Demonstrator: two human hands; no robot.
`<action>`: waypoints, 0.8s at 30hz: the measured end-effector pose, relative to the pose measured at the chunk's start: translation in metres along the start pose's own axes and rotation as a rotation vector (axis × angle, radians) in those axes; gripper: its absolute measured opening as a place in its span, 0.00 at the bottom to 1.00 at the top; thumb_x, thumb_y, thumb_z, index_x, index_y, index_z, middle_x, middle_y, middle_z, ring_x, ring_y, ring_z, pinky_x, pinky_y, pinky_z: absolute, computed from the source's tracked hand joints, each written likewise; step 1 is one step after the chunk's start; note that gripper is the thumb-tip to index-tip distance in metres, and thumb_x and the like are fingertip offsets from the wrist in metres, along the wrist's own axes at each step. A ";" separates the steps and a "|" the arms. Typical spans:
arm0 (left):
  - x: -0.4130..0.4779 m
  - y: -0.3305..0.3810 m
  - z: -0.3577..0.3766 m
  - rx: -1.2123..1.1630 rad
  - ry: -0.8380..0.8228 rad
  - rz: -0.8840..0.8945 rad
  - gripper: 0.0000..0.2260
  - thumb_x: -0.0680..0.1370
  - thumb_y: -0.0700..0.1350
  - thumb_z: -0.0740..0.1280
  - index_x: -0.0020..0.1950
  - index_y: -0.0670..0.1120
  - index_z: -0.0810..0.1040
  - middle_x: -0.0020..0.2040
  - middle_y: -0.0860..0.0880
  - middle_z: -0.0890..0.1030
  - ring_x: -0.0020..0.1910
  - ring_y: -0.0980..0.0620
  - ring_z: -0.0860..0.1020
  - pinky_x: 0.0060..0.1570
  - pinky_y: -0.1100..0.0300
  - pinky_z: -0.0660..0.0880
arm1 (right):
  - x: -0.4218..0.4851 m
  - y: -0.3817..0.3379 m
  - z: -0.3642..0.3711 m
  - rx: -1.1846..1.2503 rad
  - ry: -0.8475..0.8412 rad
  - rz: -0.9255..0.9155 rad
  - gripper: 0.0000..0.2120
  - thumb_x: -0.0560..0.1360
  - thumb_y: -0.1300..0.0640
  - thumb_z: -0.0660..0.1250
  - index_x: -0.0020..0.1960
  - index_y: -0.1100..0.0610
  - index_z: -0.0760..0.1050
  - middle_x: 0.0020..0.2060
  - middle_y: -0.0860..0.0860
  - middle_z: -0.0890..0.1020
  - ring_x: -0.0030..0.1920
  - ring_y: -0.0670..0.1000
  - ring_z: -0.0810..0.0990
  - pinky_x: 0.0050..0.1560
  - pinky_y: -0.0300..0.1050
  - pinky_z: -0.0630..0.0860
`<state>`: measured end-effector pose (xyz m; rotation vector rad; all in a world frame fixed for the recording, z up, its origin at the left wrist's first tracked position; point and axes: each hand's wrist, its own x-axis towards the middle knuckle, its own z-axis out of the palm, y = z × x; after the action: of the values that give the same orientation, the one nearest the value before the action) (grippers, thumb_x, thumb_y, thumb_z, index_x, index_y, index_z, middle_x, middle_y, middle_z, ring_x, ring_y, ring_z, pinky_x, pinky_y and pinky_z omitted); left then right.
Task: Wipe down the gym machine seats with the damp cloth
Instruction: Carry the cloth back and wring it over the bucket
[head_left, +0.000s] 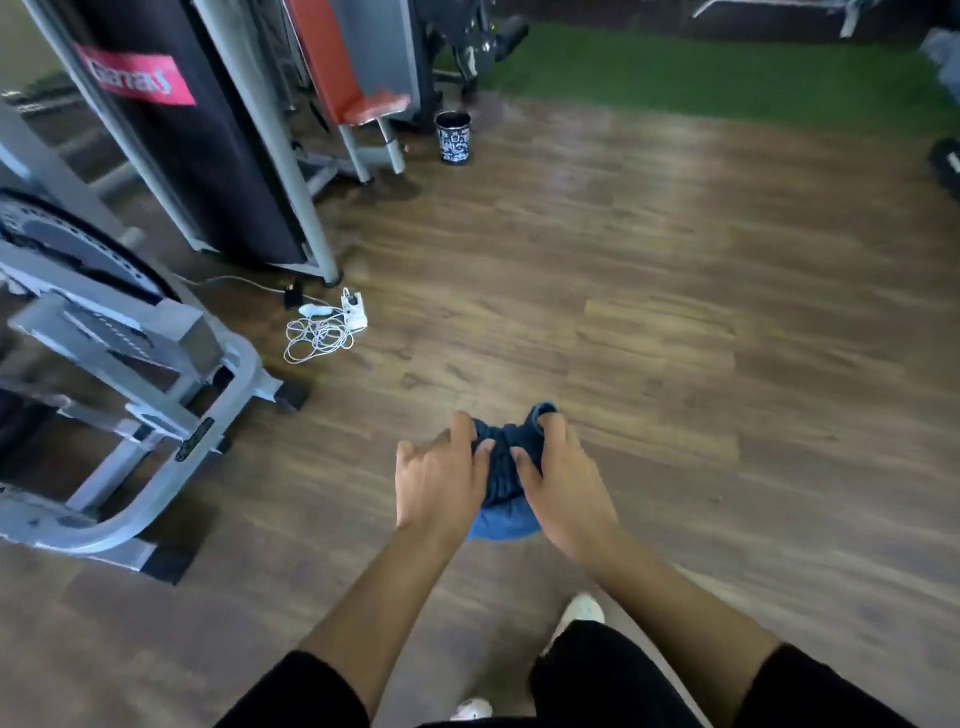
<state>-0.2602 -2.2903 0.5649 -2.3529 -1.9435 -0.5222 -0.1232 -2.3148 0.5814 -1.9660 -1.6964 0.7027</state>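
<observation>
Cloth sits bunched between left hand and right hand — both clench it. Red seat lies well ahead and left of the grip — left hand is nearer.

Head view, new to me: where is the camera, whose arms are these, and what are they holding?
There is no robot here. The camera sits on a person's head and looks forward and down, so the two bare arms reaching in from the bottom are the wearer's own. The left hand and right hand both grip a bunched blue cloth, held above the wooden floor. To the left stands grey gym equipment; farther back is a machine with a red seat, a patterned bin beside it, and a tangle of white cable on the floor. The cloth touches no seat yet.
</observation>
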 end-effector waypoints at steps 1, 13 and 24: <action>0.026 0.005 0.012 0.003 -0.009 0.005 0.12 0.72 0.48 0.72 0.40 0.46 0.71 0.25 0.52 0.75 0.21 0.49 0.71 0.34 0.59 0.59 | 0.028 0.007 -0.004 0.000 0.001 0.004 0.10 0.80 0.51 0.58 0.57 0.56 0.64 0.50 0.52 0.74 0.46 0.56 0.77 0.43 0.52 0.74; 0.350 0.088 0.111 -0.146 -0.078 -0.205 0.10 0.79 0.51 0.63 0.44 0.45 0.70 0.31 0.50 0.78 0.30 0.45 0.76 0.39 0.53 0.69 | 0.372 0.067 -0.110 -0.054 -0.085 -0.066 0.12 0.80 0.50 0.57 0.59 0.55 0.63 0.51 0.50 0.73 0.46 0.54 0.78 0.39 0.47 0.72; 0.621 0.070 0.202 -0.107 -0.032 -0.230 0.10 0.77 0.49 0.67 0.43 0.45 0.71 0.25 0.52 0.73 0.22 0.48 0.71 0.36 0.56 0.66 | 0.666 0.072 -0.122 0.008 -0.068 -0.076 0.12 0.79 0.50 0.60 0.58 0.54 0.64 0.54 0.51 0.75 0.49 0.55 0.78 0.47 0.54 0.75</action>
<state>-0.0501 -1.6678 0.5639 -2.2206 -2.2714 -0.6193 0.0854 -1.6672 0.5716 -1.8814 -1.7953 0.7550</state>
